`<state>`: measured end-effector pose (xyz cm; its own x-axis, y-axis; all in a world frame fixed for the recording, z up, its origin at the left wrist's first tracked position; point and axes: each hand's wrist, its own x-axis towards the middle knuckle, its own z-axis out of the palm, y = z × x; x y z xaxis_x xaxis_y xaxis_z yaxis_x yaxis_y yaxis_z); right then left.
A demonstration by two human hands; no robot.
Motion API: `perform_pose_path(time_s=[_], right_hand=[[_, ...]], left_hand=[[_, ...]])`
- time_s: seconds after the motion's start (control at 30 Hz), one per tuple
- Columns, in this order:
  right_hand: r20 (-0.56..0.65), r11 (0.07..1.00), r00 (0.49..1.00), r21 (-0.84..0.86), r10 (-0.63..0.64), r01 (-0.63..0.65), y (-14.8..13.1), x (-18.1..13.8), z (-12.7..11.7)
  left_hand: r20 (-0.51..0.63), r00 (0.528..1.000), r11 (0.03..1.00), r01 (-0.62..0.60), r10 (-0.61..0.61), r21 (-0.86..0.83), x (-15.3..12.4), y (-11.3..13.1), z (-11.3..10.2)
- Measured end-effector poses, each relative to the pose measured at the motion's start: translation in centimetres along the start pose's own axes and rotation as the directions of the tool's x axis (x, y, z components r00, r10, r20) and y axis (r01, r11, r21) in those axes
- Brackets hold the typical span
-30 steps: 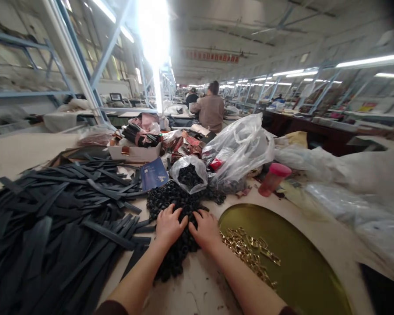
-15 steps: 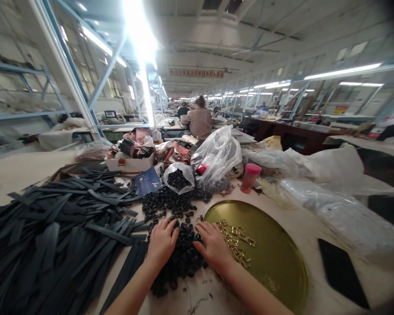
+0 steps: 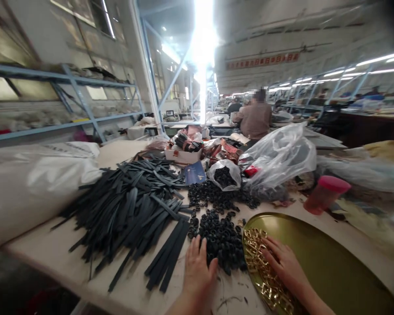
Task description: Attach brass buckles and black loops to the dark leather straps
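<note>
My left hand [image 3: 198,267] lies flat on the table with fingers stretched out, its fingertips against the near left edge of a pile of small black rings [image 3: 221,238]. My right hand [image 3: 284,264] rests open on a heap of gold metal buckles [image 3: 265,273] lying in a round brass-coloured tray [image 3: 331,262]. Neither hand grips anything. The tray's left rim touches the ring pile.
A big heap of dark leather straps [image 3: 134,205] fills the table's left. Behind the rings stand a clear bag of more rings [image 3: 223,175], a large plastic bag [image 3: 282,153], a white box [image 3: 183,153] and a pink-lidded jar [image 3: 325,194]. A person [image 3: 254,118] sits farther back.
My view has swung left. My right hand moved off the black rings onto the gold buckles in the tray. My left hand slid to the pile's near left edge and flattened.
</note>
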<state>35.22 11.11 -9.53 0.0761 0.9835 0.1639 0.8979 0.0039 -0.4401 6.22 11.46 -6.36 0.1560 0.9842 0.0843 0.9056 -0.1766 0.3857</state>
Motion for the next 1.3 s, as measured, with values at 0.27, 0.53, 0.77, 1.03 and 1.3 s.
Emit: perform_pose_path(time_s=[0.27, 0.53, 0.77, 1.03, 1.3], right_hand=[[0.057, 0.988, 0.987, -0.011, -0.152, 0.152, -0.6, -0.8, -0.3], [-0.118, 0.956, 0.981, 0.232, -0.153, 0.177, -10.5, -3.1, -3.7], [0.434, 0.445, 0.901, 0.812, -0.027, -0.378, -20.8, -7.1, -1.4], [0.53, 0.172, 0.845, 0.828, 0.073, -0.534, -22.6, -7.8, 2.1], [0.296, 0.891, 0.954, 0.443, -0.043, -0.097, -20.6, -2.6, -0.1]], left_hand=[[-0.005, 0.999, 0.991, -0.053, 0.054, 0.12, 0.4, 0.2, -5.1], [0.04, 0.989, 0.971, 0.133, -0.143, 0.197, 1.1, -8.2, -10.8], [0.145, 0.95, 0.95, -0.249, 0.278, -0.187, -3.7, -2.4, -13.9], [0.233, 0.943, 0.586, 0.051, 0.24, -0.809, -6.0, -2.1, -9.6], [0.557, 0.83, 0.144, 0.553, -0.016, -0.82, -2.8, -1.7, -6.5]])
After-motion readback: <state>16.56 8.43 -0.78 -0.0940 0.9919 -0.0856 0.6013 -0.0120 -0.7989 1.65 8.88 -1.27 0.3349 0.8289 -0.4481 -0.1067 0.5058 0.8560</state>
